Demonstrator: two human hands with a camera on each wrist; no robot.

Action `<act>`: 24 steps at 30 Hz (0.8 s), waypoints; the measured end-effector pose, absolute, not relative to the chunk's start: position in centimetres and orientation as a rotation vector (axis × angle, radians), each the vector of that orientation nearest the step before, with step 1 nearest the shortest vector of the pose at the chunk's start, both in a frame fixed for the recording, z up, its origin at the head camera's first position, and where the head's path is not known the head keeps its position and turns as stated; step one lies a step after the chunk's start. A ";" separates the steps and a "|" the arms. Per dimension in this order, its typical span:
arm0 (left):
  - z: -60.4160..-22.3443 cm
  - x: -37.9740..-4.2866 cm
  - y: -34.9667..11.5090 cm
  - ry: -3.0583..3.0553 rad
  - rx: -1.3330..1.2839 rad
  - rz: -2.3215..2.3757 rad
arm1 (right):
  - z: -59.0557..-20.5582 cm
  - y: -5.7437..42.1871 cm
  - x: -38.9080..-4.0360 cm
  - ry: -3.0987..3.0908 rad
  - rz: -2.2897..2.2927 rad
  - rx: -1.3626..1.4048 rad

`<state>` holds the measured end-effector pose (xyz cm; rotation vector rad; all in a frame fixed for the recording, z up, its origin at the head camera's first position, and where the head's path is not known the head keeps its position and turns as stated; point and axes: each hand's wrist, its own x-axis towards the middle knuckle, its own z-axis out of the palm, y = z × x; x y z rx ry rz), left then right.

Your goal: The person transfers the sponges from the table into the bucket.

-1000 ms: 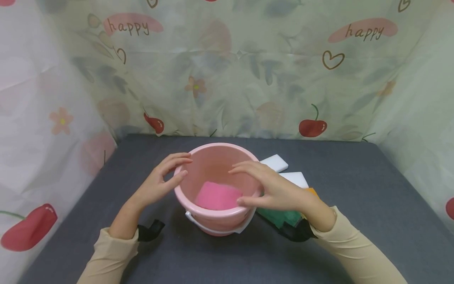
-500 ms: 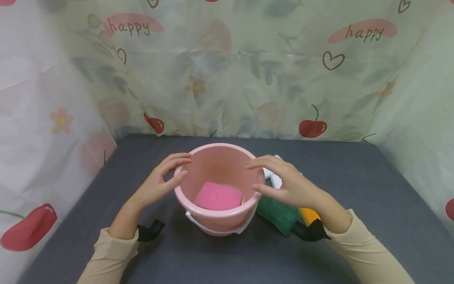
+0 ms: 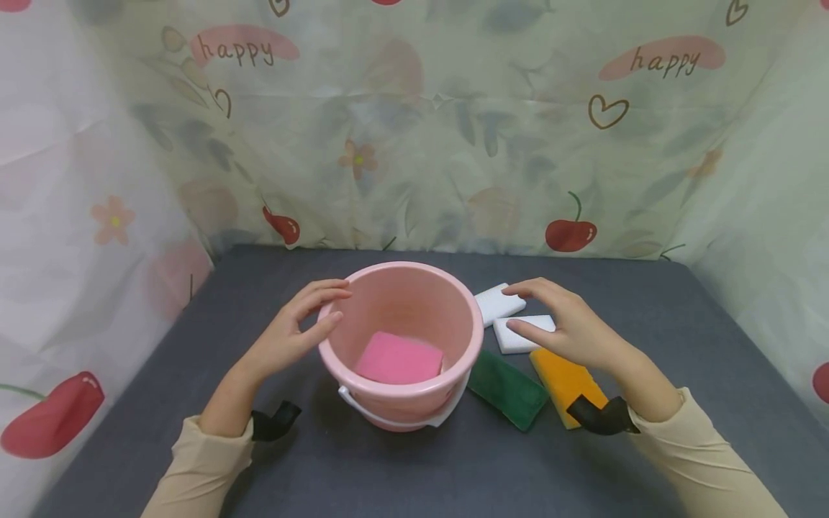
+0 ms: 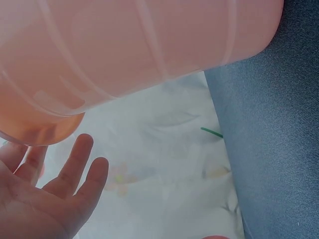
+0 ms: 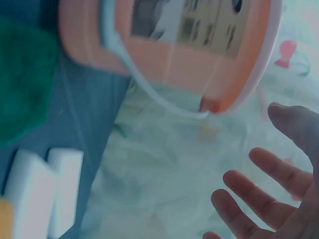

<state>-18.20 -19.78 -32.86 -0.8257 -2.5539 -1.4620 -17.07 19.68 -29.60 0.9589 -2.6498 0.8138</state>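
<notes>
A pink bucket point(image 3: 396, 391) stands upright with a bright pink sponge point(image 3: 398, 358) lying on its bottom. My left hand point(image 3: 291, 327) stays at the bucket's left rim, fingertips just over the edge; in the left wrist view its fingers are loosely spread. To the right of the bucket hovers my right hand point(image 3: 573, 327), fingers parted and nothing in its grasp. Beneath and beyond that hand are two white foam blocks point(image 3: 496, 306), one partly covered by the thumb. Nearer lie a flat green pad point(image 3: 508, 388) and an orange sponge point(image 3: 560, 374).
The bucket's white handle point(image 3: 448, 409) hangs down at its front. A dark cloth point(image 3: 388, 482) covers the table. Patterned curtains point(image 3: 440, 129) enclose the back and both sides. Black straps point(image 3: 602, 416) stick out from both wrists.
My right hand has withdrawn rightward from over the bucket to above the white blocks, uncovering the blocks, green pad and orange sponge. The left hand and bucket have kept still.
</notes>
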 end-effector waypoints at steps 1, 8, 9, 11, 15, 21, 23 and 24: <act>-32.9 -18.2 -19.8 -2.554 -0.825 -1.461 | -29.8 20.0 -17.2 -2.667 0.808 0.939; -32.9 -18.2 -19.8 -2.551 -0.826 -1.459 | -30.9 22.1 -17.7 -2.826 0.798 0.806; -32.9 -18.2 -19.8 -2.549 -0.827 -1.459 | -31.0 22.3 -17.8 -2.851 0.787 0.789; -32.9 -18.2 -19.7 -2.547 -0.829 -1.460 | -31.4 22.8 -17.8 -2.895 0.769 0.757; -33.0 -18.2 -19.8 -2.546 -0.830 -1.459 | -32.1 23.6 -17.9 -2.959 0.754 0.699; -33.0 -18.2 -19.8 -2.537 -0.834 -1.458 | -33.1 24.8 -17.9 -3.035 0.768 0.652; -33.0 -18.2 -19.8 -2.537 -0.834 -1.457 | -33.5 25.2 -17.8 -3.060 0.771 0.645; -33.0 -18.2 -19.8 -2.538 -0.834 -1.458 | -33.8 25.4 -17.8 -3.074 0.774 0.641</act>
